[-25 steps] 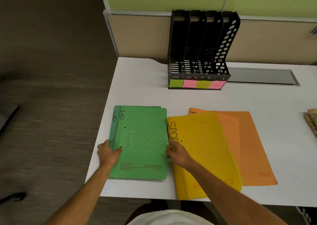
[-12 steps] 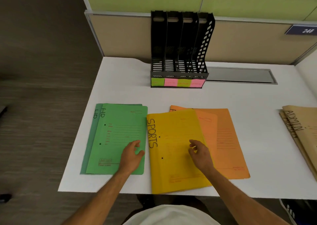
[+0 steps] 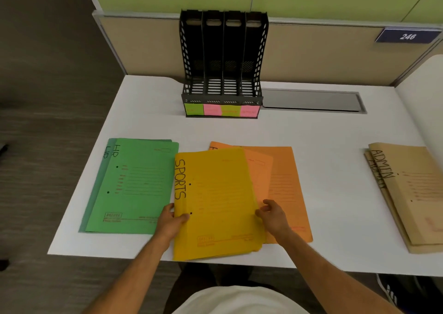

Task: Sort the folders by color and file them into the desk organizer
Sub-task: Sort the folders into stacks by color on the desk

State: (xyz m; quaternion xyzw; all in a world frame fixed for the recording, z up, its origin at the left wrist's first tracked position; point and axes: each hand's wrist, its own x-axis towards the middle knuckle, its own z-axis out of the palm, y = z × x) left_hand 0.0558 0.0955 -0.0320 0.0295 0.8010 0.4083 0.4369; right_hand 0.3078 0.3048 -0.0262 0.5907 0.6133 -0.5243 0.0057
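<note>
Yellow folder (image 3: pixel 215 201) gripped at both side edges.
Left hand (image 3: pixel 171 222) pinching left edge; right hand (image 3: pixel 273 215) curled on right edge, over orange folders (image 3: pixel 282 189).

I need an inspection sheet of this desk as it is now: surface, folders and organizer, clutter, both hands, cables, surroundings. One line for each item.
Surface: white desk, with a grey cover plate set in at the back.
Job's things: black desk organizer, four slots, all empty, coloured notes on its front; green folders marked HR; yellow folders marked SPORTS, overlapping the orange folders; tan folders marked ADMIN.
Clutter: nothing seen.
Grippers: left hand grips the yellow stack's left edge; right hand at its right edge, grip unclear.
Cables: nothing seen.
Surroundings: beige partition with green panels, number plate reading 246, dark floor.
</note>
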